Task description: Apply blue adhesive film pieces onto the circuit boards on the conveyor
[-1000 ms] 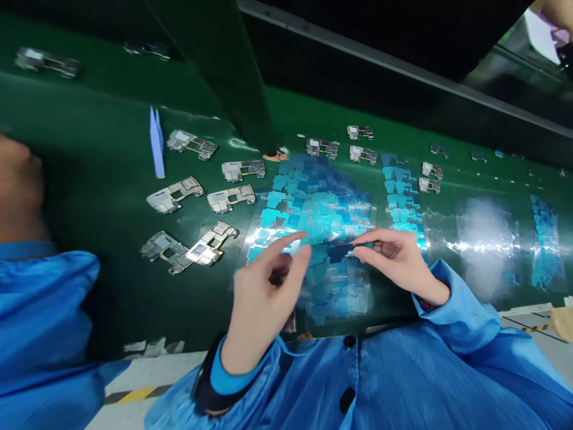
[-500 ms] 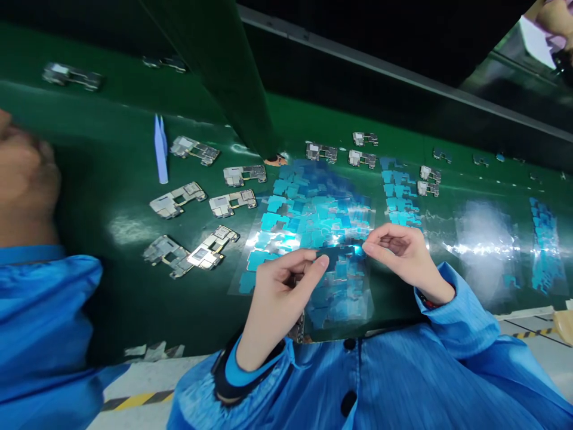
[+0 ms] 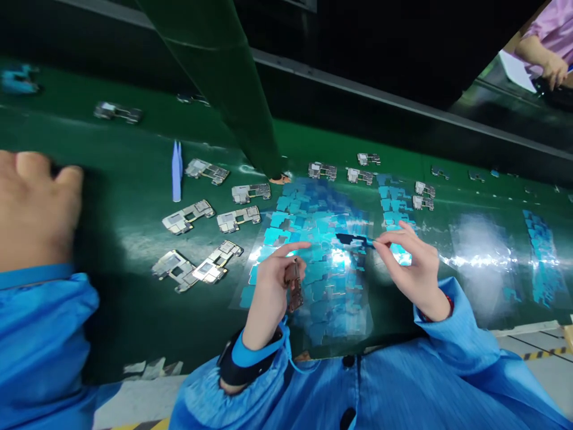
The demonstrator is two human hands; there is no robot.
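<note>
In the lower middle, my left hand (image 3: 274, 280) is curled around a small circuit board (image 3: 294, 286), seen dark and brownish, its index finger stretched out to the right. My right hand (image 3: 412, 263) pinches one end of a dark blue cut film piece (image 3: 351, 240) between thumb and fingertips. That film piece hangs over clear sheets covered with bright blue film pieces (image 3: 320, 224). Part of the board is covered by my left fingers.
Several silvery circuit boards (image 3: 251, 192) lie to the left, beside blue tweezers (image 3: 177, 173). A green post (image 3: 224, 77) rises behind the sheets. A co-worker's hand (image 3: 38, 209) is at far left; another person's hand (image 3: 555, 70) shows at upper right. More film strips (image 3: 541, 257) lie rightward.
My left hand has let go of the film piece and turned, bringing the circuit board into sight. The film piece stays in my right hand. The view has shifted, and the co-worker's hand has moved.
</note>
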